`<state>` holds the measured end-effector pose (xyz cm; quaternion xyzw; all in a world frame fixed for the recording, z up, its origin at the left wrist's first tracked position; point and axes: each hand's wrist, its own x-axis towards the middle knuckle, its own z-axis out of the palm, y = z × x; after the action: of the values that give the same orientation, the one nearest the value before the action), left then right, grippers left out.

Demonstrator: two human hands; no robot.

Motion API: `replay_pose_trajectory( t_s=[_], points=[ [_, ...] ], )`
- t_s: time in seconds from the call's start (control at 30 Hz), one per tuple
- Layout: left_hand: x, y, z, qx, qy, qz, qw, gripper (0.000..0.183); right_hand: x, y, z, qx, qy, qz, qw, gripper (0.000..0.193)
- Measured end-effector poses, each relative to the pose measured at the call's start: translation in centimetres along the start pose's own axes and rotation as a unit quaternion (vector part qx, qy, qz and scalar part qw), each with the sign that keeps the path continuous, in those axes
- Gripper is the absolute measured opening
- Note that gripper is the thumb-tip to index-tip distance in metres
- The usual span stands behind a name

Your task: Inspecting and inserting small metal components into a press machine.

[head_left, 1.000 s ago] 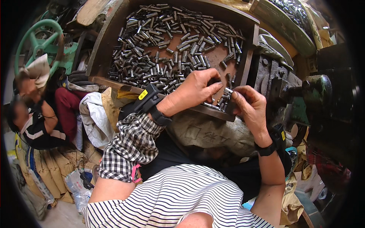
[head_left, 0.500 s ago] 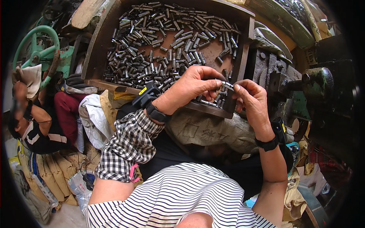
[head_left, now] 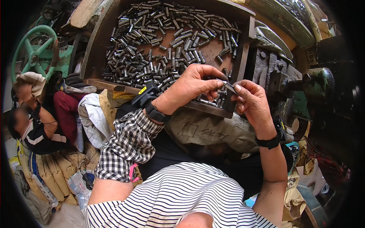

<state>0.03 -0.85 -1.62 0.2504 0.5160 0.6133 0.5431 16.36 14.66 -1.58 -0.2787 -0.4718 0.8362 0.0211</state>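
Over the near right corner of a wooden tray (head_left: pixel 243 57), my two hands meet at a small shiny metal piece (head_left: pixel 227 85). My left hand (head_left: pixel 197 84) pinches it between thumb and fingers. From the right, my right hand (head_left: pixel 251 98) has its thumb and forefinger closed at the piece's other end; whether it grips the piece or something smaller cannot be made out. Many short metal tubes (head_left: pixel 167 62) lie loose in the tray, some upright and some on their sides. A few more tubes lie just beneath my fingers.
A dark machine with a round spindle (head_left: pixel 318 81) stands close on my right. Grey sacking (head_left: pixel 213 131) hangs below the tray's near edge. At the left, another person (head_left: pixel 42 125) holds a cloth (head_left: pixel 33 81) near a green handwheel (head_left: pixel 34 53).
My hands stay in nearly the same place, while the small metal piece has tilted slightly between my fingers. The other person's hand and cloth have shifted against the handwheel, which has turned.
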Motion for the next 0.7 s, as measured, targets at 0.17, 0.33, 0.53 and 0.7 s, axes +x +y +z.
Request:
replay_pose_trajectory(
  t_s=[0.17, 0.33, 0.53, 0.7],
  points=[
    [0.0, 0.1, 0.0, 0.022, -0.018, 0.013, 1.000, 0.022, -0.2, -0.2, 0.2, 0.011, 0.006, 0.008, 1.000, 0.012],
    [-0.1, 0.1, -0.1, 0.069, -0.031, 0.030, 0.997, 0.021, -0.6, -0.7, 0.2, 0.026, -0.003, 0.002, 1.000, 0.011],
    [-0.1, 0.1, 0.4, 0.244, -0.066, 0.227, 0.941, 0.023, -0.9, -0.8, 0.6, 0.094, -0.011, 0.031, 0.995, 0.012],
    [-0.9, 1.3, 0.5, 0.104, -0.116, 0.018, 0.988, 0.029, -1.3, -1.2, 0.6, 0.039, -0.039, 0.044, 0.998, 0.013]
  ],
)
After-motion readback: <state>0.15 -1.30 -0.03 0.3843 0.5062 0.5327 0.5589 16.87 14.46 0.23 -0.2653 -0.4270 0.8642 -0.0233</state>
